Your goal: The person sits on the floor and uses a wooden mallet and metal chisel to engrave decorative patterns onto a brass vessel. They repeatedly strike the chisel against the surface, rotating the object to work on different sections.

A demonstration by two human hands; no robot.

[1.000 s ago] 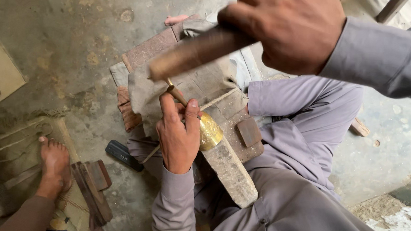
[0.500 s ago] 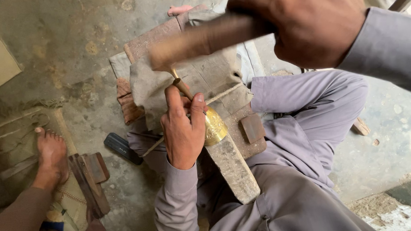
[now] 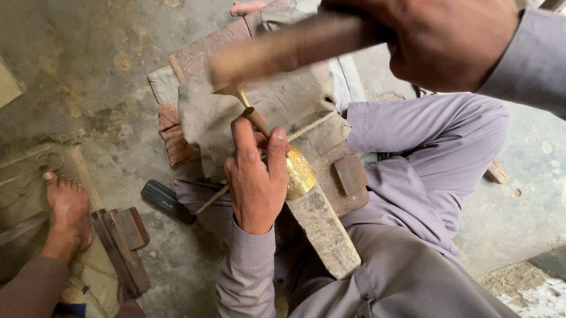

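L hand (image 3: 256,180) clamped on brass goblet (image 3: 297,172) atop stone block (image 3: 323,228); R hand (image 3: 448,28) gripped wooden hammer handle (image 3: 289,47), raised near cam.

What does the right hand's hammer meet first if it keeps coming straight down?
Likely the top of the thin punch that the left hand steadies on the brass piece. The right hand holds the hammer just above; depth unclear.
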